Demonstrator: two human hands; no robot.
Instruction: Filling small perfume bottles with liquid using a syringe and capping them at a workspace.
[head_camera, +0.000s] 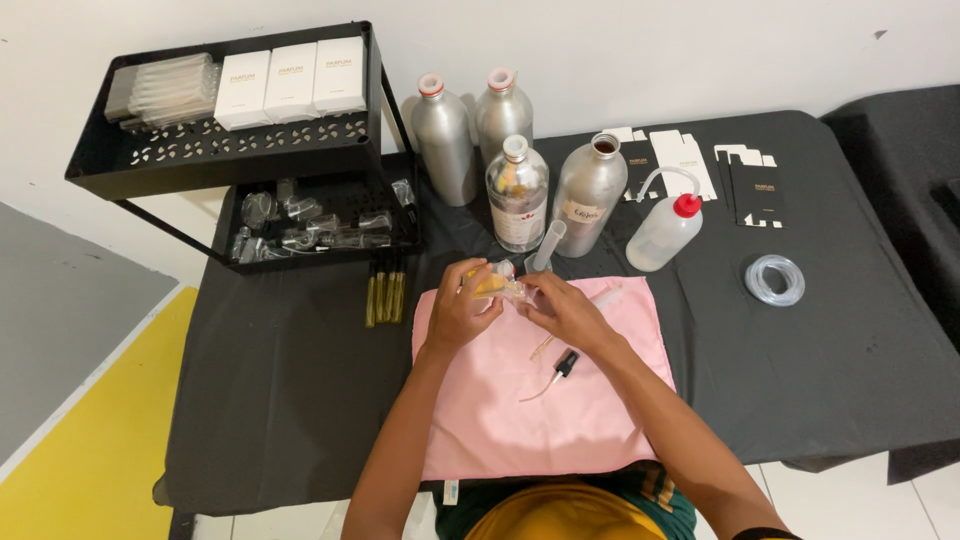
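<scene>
My left hand and my right hand meet over the far edge of a pink cloth. Between them they hold a small clear glass bottle with yellow liquid in it. My left hand grips its body; my right hand's fingers pinch at its right end. On the cloth below my right hand lies a black spray pump with a thin dip tube. A clear measuring cylinder stands just behind my hands.
Behind stand three aluminium bottles, a clear glass bottle and a wash bottle with red cap. A black two-tier rack holds white boxes and small vials. Flat cartons, coiled tubing and thin yellow vials lie on the black table.
</scene>
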